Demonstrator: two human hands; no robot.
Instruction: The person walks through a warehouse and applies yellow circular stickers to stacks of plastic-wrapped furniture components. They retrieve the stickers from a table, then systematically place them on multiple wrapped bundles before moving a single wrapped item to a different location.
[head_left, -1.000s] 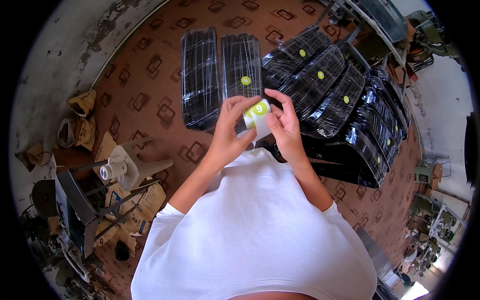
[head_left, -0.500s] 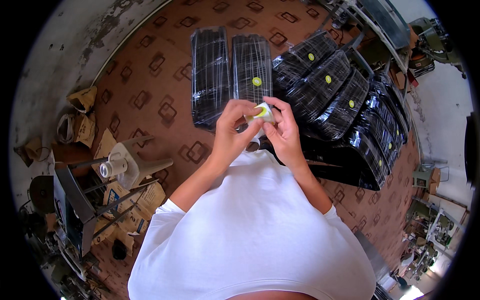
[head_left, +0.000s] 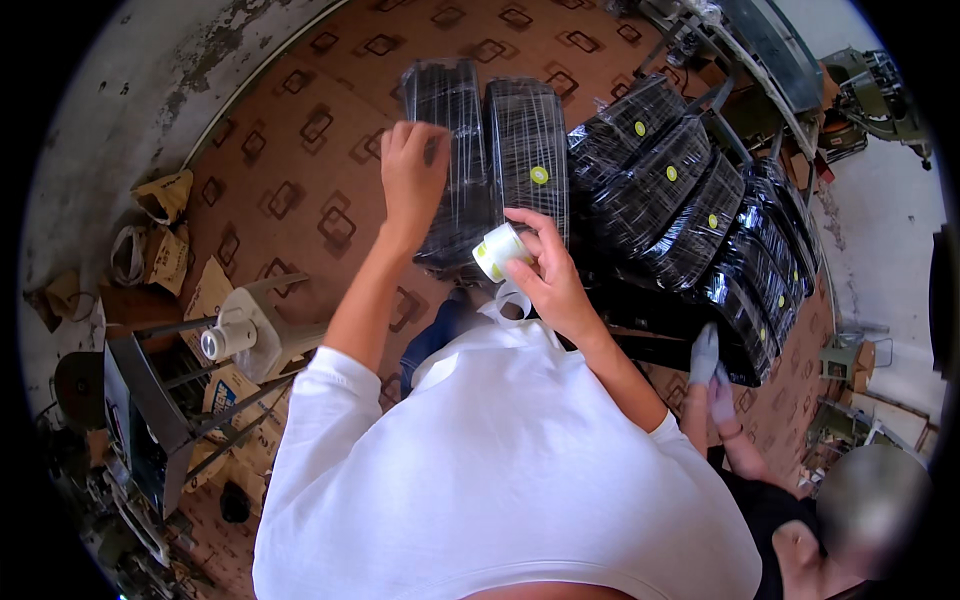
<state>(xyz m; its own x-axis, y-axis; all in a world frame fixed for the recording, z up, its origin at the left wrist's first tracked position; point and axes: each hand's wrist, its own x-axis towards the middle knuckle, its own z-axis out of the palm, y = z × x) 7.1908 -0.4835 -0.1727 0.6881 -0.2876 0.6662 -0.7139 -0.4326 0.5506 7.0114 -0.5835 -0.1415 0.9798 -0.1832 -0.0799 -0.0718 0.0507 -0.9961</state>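
Note:
A small white roll of round yellow-green stickers (head_left: 497, 252) is gripped by my right hand (head_left: 550, 275), its thumb and fingers around the side. A loose strip of pale backing paper (head_left: 513, 302) curls below it, against my shirt. My left hand (head_left: 412, 185) is raised over the nearest film-wrapped black bundle (head_left: 440, 95) on the left, its fingers curled together with the thumb; whatever they pinch cannot be made out. Beside that bundle stands another wrapped black bundle (head_left: 525, 125) bearing a round yellow-green sticker (head_left: 540, 175).
Several more stickered black bundles (head_left: 672, 195) lean in a row at right. A co-worker's gloved hands (head_left: 705, 355) touch the near end of the row. At left are a plastic stool (head_left: 262, 315), a dark metal-framed stand (head_left: 150, 400) and torn cardboard (head_left: 240, 470). Patterned carpet (head_left: 330, 215) covers the floor.
My left hand has come away from the sticker roll, moving up and left over the bundle. The roll stays in my right hand. A co-worker has come into view at lower right.

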